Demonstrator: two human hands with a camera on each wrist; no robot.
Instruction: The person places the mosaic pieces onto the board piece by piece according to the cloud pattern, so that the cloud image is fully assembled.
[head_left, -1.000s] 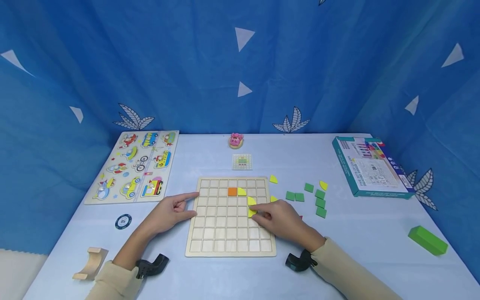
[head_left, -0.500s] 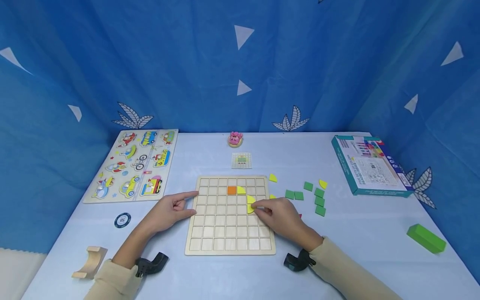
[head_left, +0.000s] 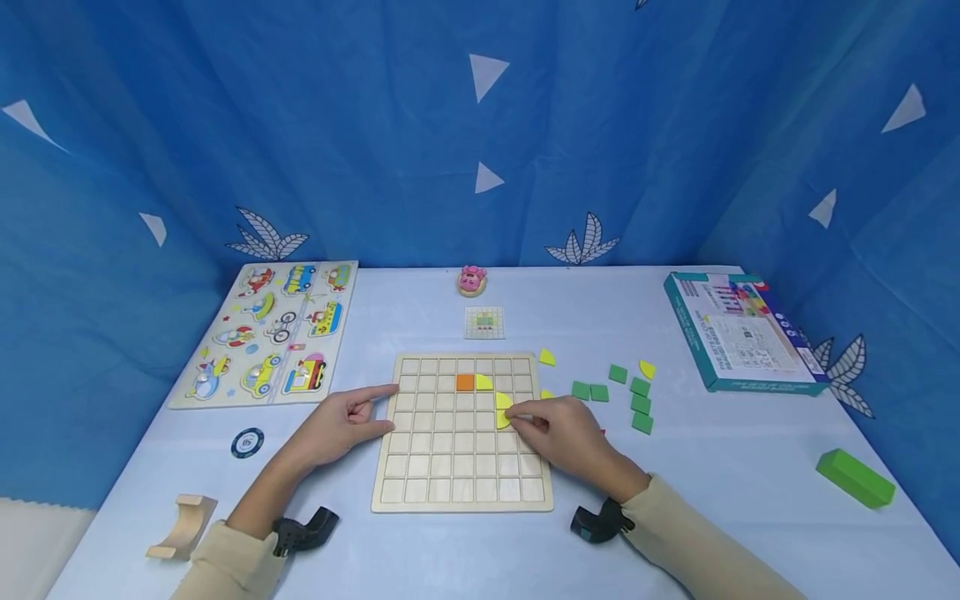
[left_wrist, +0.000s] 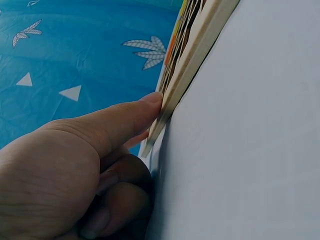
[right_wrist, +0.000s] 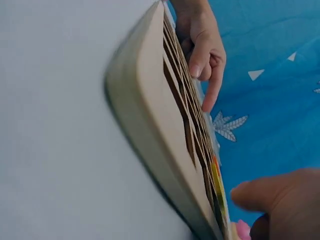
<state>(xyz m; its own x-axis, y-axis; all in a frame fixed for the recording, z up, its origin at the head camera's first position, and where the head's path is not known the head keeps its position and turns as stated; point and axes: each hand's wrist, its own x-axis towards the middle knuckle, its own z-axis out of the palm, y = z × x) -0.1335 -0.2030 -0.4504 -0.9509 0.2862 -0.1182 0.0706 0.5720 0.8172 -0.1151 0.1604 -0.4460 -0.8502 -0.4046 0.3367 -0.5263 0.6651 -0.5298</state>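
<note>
A wooden grid board lies flat in front of me. My left hand touches its left edge with extended thumb and index finger, the other fingers folded in; the left wrist view shows the thumb against the rim. Two yellow quarter-circle tiles sit one above the other in the board's cells, the upper tile and the lower tile. My right hand has its fingertips at the right side of the lower tile. An orange square tile and another yellow quarter-circle tile lie side by side farther up.
Green square tiles and yellow quarter-circles are scattered right of the board. Behind it are a pattern card and a pink toy. A vehicle puzzle, chip, box and green block lie around.
My right fingertips have shifted slightly right and closer together, off the top of the lower yellow tile, which shows more fully in its cell. My left hand has stayed at the board's edge.
</note>
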